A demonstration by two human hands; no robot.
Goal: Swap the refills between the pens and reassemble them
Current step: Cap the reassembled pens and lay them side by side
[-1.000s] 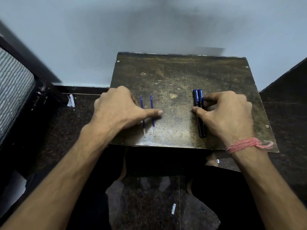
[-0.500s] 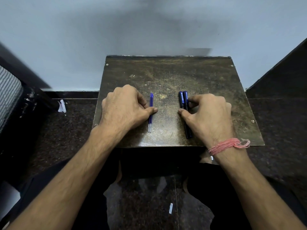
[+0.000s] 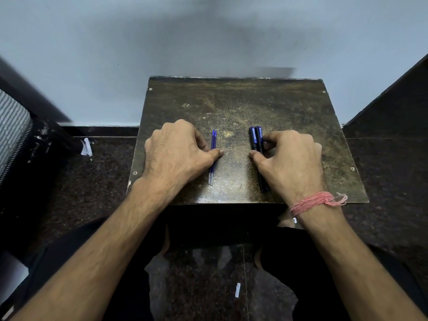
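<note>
Taking the small dark table (image 3: 243, 107) as the landmark, a striped grey cushion (image 3: 12, 126) lay well off its left side, and a scrap of white paper (image 3: 86, 147) sat on the dark floor just beside the table's left edge.

On the left half of the tabletop the left hand (image 3: 178, 151) rested knuckles up, fingers curled under and the thumb stretched toward the table's middle. The thumb tip lay across two blue refills (image 3: 213, 156), which sat side by side and touching, running from the far side of the table toward its near edge. The hand pressed on the refills rather than closing around them; whether the curled fingers also touched them could not be told.

The middle of the table between the two hands was scuffed, worn to a lighter patch.

On the right half of the tabletop two dark pen bodies (image 3: 256, 140) lay parallel and touching, with blue bands near their far ends. The right hand (image 3: 289, 158) sat over them, thumb on the side facing the table's middle and fingertips on the opposite side, pinching the pair together while they stayed flat on the surface. Their near ends stuck out below the palm. A pink thread band (image 3: 317, 201) circled the right wrist, over the table's near edge.

Below the near edge of the table, a second small white scrap (image 3: 237, 290) lay on the floor.
</note>
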